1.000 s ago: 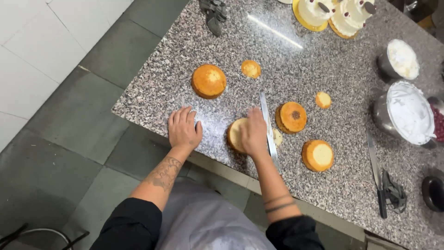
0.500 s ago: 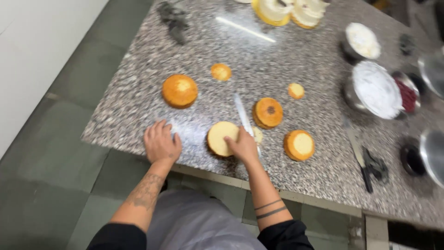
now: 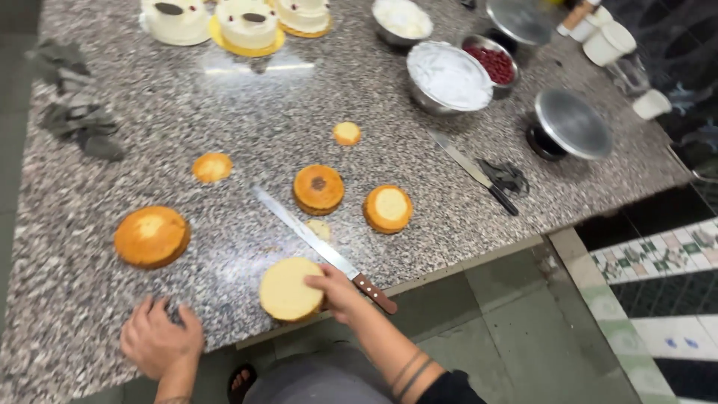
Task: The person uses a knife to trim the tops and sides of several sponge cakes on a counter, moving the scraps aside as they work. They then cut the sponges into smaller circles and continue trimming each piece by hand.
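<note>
My right hand (image 3: 338, 290) grips the edge of a pale round cake layer (image 3: 286, 289) at the counter's front edge, thumb on top. A long knife (image 3: 307, 236) lies flat on the granite just beside that hand, its brown handle sticking out to the right and its blade pointing away to the upper left. My left hand (image 3: 161, 340) rests flat on the counter at the front left with fingers spread and holds nothing. A golden sponge cake (image 3: 151, 236) sits just beyond it.
Two small round cakes (image 3: 318, 188) (image 3: 388, 208) and thin cake discs (image 3: 212, 167) (image 3: 346, 133) lie mid-counter. Farther back stand a cream bowl (image 3: 449, 75), a bowl of red fruit (image 3: 491, 64), a metal turntable (image 3: 572, 123), a second knife (image 3: 475, 172), frosted cakes (image 3: 247, 22) and a grey cloth (image 3: 82, 120).
The knife now lies on the counter with its handle free, and my right hand has shifted onto the pale layer. My left hand has slid back toward the front edge. The view has swung right.
</note>
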